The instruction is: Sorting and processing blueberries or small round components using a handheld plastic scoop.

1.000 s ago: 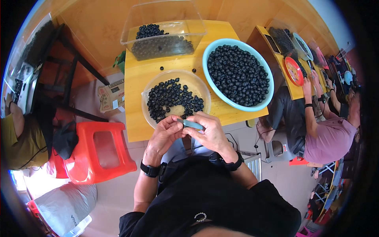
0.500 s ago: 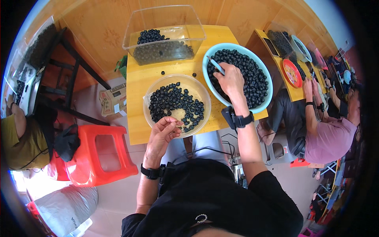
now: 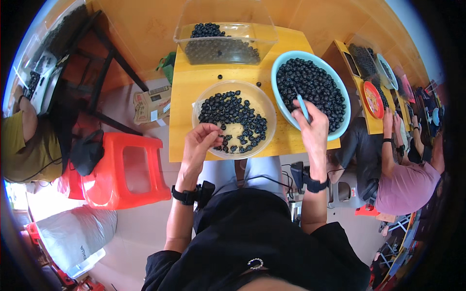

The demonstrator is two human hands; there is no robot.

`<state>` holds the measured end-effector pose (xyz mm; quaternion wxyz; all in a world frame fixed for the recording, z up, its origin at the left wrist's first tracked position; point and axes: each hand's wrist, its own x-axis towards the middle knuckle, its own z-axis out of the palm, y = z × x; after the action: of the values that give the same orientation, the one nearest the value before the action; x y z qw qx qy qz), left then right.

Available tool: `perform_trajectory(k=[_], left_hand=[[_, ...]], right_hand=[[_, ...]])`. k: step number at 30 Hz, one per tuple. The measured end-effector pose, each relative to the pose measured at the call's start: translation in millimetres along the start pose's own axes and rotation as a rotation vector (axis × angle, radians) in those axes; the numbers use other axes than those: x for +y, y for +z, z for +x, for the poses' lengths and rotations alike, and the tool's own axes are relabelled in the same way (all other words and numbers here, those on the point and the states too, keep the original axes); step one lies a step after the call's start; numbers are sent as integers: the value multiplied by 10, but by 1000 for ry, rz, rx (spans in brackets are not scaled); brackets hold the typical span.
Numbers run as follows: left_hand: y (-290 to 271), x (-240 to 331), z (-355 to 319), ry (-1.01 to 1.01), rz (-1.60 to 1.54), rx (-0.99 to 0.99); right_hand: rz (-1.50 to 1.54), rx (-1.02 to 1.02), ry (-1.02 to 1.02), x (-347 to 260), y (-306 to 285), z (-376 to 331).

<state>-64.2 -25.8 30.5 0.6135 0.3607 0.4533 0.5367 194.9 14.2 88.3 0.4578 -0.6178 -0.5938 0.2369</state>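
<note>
My left hand (image 3: 203, 139) hovers at the near-left rim of a clear round bowl (image 3: 268, 107) partly filled with dark berries, its fingertips pinched together; whether a berry sits between them I cannot tell. My right hand (image 3: 310, 125) rests on the near edge of a light blue bowl (image 3: 281, 65) heaped with dark berries and grips a slim light blue tool (image 3: 303, 107) that points up into the berries. Both bowls stand on a small yellow table (image 3: 190, 92).
A clear rectangular tub (image 3: 225, 43) with more berries stands at the table's far edge. Loose berries lie on the table. A red plastic stool (image 3: 124, 169) is at my left. Another person (image 3: 398, 179) sits at the right by a second table.
My right hand left my left hand at the clear bowl, carried the blue tool to the blue bowl, then drew back to its near edge. My left hand stayed at the clear bowl's rim.
</note>
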Motion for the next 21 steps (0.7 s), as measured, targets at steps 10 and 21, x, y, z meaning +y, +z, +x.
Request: perform_trajectory(k=[10, 21], left_hand=[[49, -246, 330, 162, 952, -79], [245, -324, 316, 325, 1187, -106]], right_hand=[[165, -129, 126, 246, 135, -710], [104, -191, 66, 303, 215, -762]])
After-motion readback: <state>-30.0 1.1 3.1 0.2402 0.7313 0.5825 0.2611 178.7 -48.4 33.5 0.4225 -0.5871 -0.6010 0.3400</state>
